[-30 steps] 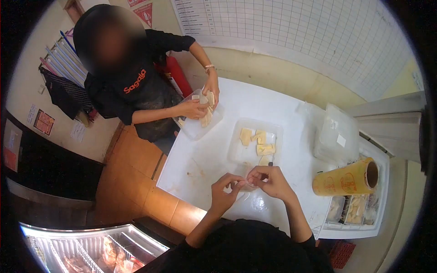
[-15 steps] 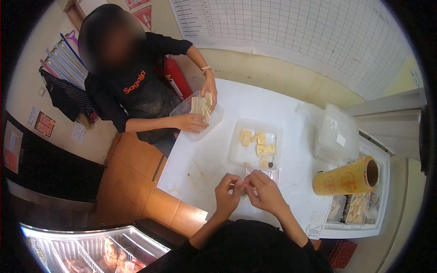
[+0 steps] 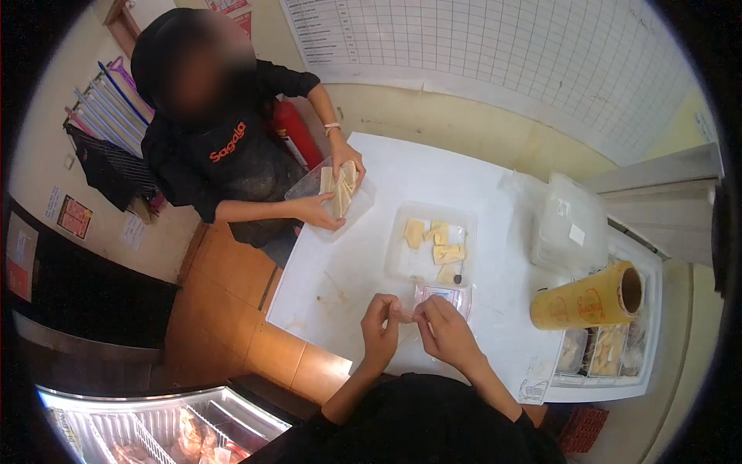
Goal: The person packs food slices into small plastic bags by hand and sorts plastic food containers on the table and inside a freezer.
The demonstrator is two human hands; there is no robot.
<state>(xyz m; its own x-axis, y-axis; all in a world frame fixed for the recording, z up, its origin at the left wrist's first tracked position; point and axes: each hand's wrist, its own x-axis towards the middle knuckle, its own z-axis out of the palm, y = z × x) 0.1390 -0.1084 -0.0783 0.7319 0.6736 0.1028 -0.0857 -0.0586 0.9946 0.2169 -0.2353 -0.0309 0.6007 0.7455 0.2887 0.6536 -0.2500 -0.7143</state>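
Both my hands are close together over the near edge of the white table. My left hand pinches with thumb and fingers, and my right hand pinches just beside it. Something small and thin seems to lie between the fingertips, but I cannot make out what it is. Right behind my hands lies a clear plastic packet with a pinkish label, partly covered by them. Beyond it is a clear plastic tub with several pale yellow flat pieces and a small dark round thing.
Across the table's left corner a co-worker handles pale flat sheets in a clear container. At right are a yellow cling-film roll, a clear lidded box and an open compartment with packed food. A lit display case stands lower left.
My fingertips have drawn slightly apart, showing more of the packet behind them. The co-worker's hands have shifted on the sheets.
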